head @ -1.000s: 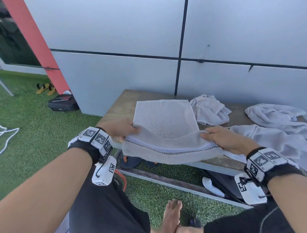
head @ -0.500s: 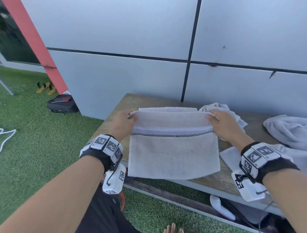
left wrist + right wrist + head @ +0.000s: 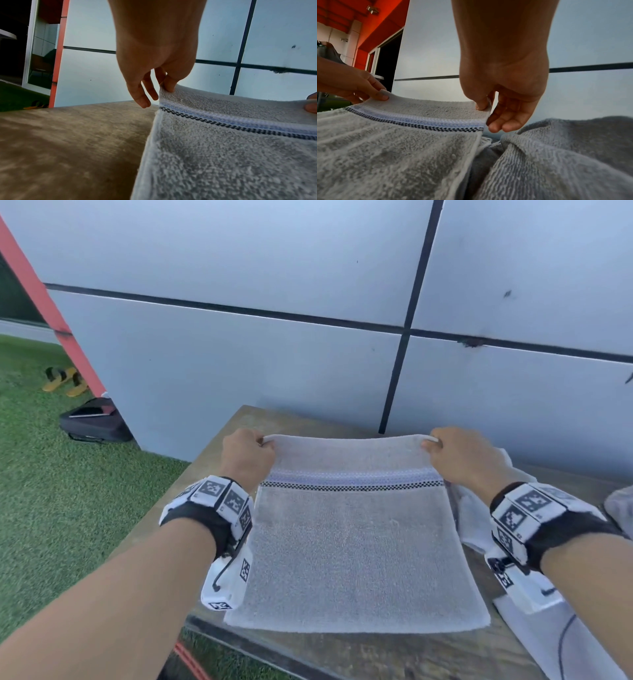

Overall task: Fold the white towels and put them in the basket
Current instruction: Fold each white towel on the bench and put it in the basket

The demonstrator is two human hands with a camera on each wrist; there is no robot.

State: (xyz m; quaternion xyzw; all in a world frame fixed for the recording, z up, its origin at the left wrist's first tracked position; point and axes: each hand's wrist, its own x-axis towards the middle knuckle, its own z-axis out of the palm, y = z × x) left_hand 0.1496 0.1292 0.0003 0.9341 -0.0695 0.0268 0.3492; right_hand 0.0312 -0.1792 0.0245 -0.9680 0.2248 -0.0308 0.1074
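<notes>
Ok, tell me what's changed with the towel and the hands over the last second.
Both hands carried the towel's near edge up and over to its far edge, folding it in half on the table. The checkered stripe now lies on top, towards the far side. The left hand and the right hand still pinch the same two corners. The other towels on the right stayed put.

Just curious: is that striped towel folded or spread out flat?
Folded: the towel lies doubled on the table, both hands pinching its far corners.
</notes>
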